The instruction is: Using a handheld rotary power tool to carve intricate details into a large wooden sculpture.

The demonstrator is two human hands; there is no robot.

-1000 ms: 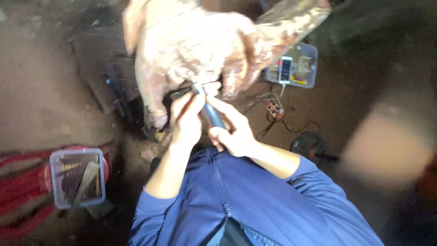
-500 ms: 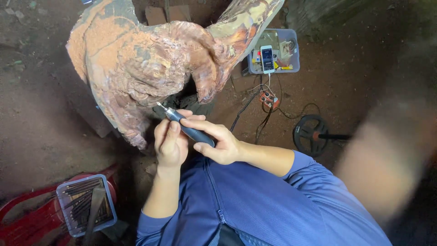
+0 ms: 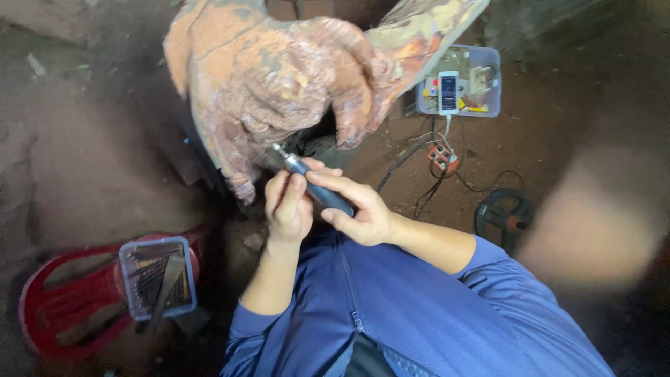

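Both hands grip one rotary tool (image 3: 314, 183), centre frame. Right hand (image 3: 359, 213) clamped round its dark handle; left hand (image 3: 289, 206) fingers closed on the shaft nearer the tip. Tip points to 10 o'clock, at or just short of the carving (image 3: 279, 84). Box of bits (image 3: 157, 277) at 8 o'clock on red stool (image 3: 56, 314). Phone (image 3: 448, 92) at 1 o'clock.

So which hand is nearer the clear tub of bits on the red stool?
Left. The left hand sits just up and right of the clear tub; the right hand is farther right, gripping the rotary tool.
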